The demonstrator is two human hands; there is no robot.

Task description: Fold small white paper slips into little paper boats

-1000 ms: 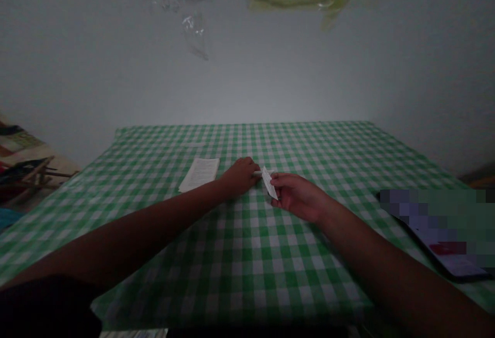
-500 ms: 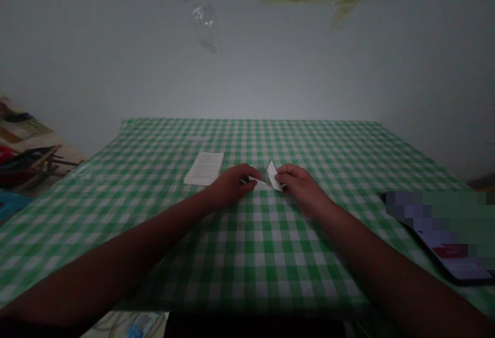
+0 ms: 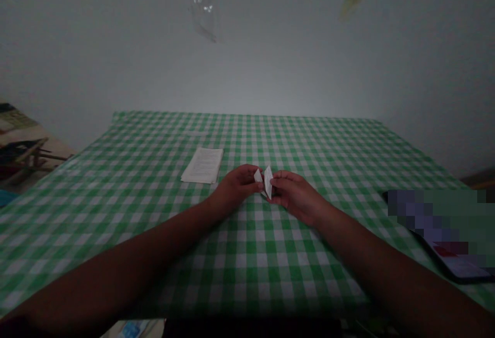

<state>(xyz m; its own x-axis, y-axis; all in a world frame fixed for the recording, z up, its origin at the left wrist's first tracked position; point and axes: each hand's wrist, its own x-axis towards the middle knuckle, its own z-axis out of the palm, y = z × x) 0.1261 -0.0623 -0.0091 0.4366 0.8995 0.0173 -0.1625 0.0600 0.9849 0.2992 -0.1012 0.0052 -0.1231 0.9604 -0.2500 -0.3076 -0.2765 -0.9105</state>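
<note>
Left hand [image 3: 236, 186] and right hand [image 3: 297, 199] closer together, folded paper [image 3: 267, 182] between their fingers [image 3: 280, 175]

Matt paper slip [image 3: 267, 181] w/ gingham cloth [image 3: 127, 183]

A home room, going by the green gingham tablecloth [image 3: 247, 137] and the smartphone [image 3: 456, 268] lying on it.
</note>
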